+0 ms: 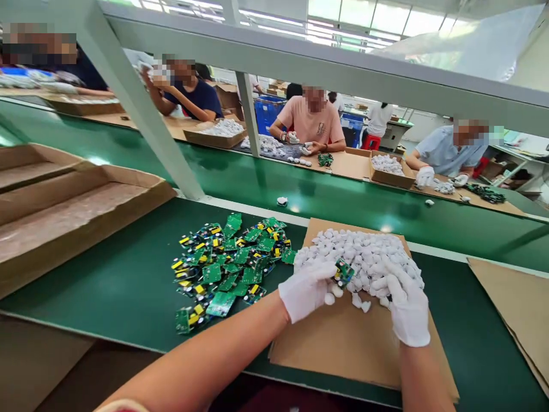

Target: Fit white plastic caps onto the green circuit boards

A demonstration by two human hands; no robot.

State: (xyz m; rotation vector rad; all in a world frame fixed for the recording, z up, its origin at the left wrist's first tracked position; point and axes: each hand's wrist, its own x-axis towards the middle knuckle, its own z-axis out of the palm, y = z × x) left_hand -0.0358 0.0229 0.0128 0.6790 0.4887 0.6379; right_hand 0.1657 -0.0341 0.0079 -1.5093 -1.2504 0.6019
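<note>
In a white glove, my left hand (307, 290) grips a small green circuit board (343, 273) at its edge, tilted, with dark and yellow parts on it. My right hand (405, 303), also gloved, is at the right front of a heap of small white pieces (351, 254). Its fingers are bent close together over the heap, and whatever they pinch is hidden among the white pieces. The heap lies on a brown cardboard sheet (334, 355). Left of the sheet, a loose pile of green circuit boards (231, 269) with yellow components rests on the green bench (124, 263).
Shallow cardboard trays (81, 212) stand at the left. More cardboard (514, 309) lies at the right. A pale metal frame (146, 97) crosses ahead. Beyond it runs a green conveyor belt (240, 180) carrying a few small white items (282, 201). Several co-workers sit across.
</note>
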